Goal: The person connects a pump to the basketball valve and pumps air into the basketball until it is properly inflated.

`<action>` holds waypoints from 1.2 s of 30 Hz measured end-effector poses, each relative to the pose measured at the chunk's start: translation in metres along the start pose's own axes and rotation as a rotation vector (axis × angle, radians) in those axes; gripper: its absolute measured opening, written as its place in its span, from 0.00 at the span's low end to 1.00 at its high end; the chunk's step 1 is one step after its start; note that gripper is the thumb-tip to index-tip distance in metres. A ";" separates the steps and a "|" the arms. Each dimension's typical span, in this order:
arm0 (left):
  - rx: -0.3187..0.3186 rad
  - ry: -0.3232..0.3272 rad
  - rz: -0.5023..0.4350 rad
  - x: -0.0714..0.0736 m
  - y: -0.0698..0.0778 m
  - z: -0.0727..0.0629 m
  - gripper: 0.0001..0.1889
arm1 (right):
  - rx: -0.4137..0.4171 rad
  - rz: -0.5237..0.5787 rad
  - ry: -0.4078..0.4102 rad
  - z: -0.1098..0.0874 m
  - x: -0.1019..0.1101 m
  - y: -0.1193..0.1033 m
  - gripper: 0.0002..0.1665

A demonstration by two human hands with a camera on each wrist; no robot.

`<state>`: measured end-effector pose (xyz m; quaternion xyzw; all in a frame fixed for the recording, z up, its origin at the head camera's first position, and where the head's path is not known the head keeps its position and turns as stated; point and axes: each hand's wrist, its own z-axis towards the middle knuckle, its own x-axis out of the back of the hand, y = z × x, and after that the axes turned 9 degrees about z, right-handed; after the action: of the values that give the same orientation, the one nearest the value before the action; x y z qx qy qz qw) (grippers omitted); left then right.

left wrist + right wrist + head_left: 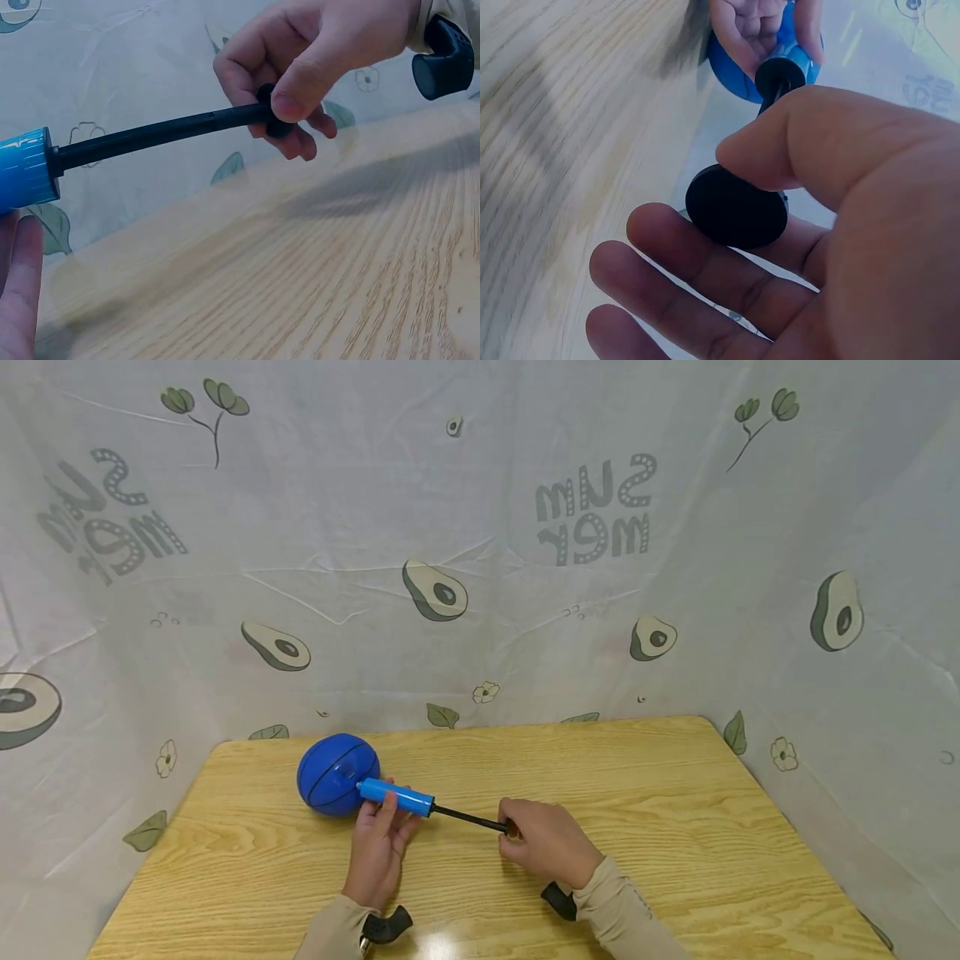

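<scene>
A blue ball (330,772) with black lines sits toward the back left of the table. The tip of a hand pump (408,800) meets its right side. My left hand (375,856) holds the pump's blue barrel from below, thumb across the front. From the barrel's other end the black rod (165,135) is drawn out a long way. Between thumb and fingers, my right hand (551,839) grips the round black handle (736,206) at the rod's end; in the right wrist view the other fingers (634,274) extend past it.
The wooden table (675,793) runs beneath both hands. Behind it and at both sides hangs a pale curtain (510,635) printed with avocados and leaves. A black curved piece is worn at each wrist, by the beige sleeves (626,910).
</scene>
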<state>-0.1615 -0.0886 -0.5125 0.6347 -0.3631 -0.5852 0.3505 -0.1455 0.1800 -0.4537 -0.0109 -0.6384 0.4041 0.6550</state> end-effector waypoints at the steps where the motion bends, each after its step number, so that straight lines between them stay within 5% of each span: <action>1: 0.001 -0.006 -0.001 0.000 0.000 0.000 0.28 | 0.000 -0.006 0.001 0.000 0.000 0.001 0.05; 14: 0.007 -0.059 -0.015 0.000 -0.006 -0.004 0.28 | 0.067 -0.055 -0.024 0.001 0.007 0.002 0.08; 36: 0.222 -0.290 0.095 -0.021 -0.017 -0.018 0.34 | 0.145 -0.032 -0.051 0.004 0.000 -0.008 0.12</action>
<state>-0.1439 -0.0618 -0.5159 0.5607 -0.5016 -0.6097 0.2497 -0.1445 0.1731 -0.4488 0.0571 -0.6238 0.4388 0.6442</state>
